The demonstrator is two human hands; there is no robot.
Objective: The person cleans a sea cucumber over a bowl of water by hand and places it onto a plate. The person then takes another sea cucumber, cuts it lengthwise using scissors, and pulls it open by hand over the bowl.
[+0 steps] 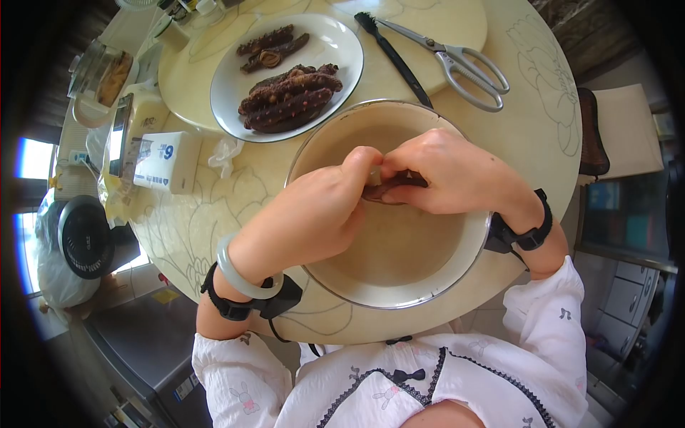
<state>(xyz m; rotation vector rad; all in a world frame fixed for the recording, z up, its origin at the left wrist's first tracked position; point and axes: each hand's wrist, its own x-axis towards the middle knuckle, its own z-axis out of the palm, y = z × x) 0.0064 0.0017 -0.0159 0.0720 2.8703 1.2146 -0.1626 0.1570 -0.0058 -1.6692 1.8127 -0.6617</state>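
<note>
Over a wide enamel basin (457, 267) of cloudy water, my left hand (332, 196) and my right hand (439, 175) meet with fingers closed on a dark brown sea cucumber (394, 191). A small pale bit (374, 173) shows between the fingertips; much of the sea cucumber is hidden behind them. Just beyond the basin, a white plate (225, 85) bears several dark sea cucumbers (291, 96). To its right lie a black-handled brush (394, 60) and a pair of scissors (457, 60) with grey handles.
A crumpled tissue (225, 155) and a white tissue pack (165, 162) lie left of the basin. Farther left stand a glass jar (100, 75) and a black fan (87, 235). A chair (621, 132) is at the right, past the round table's (531, 93) edge.
</note>
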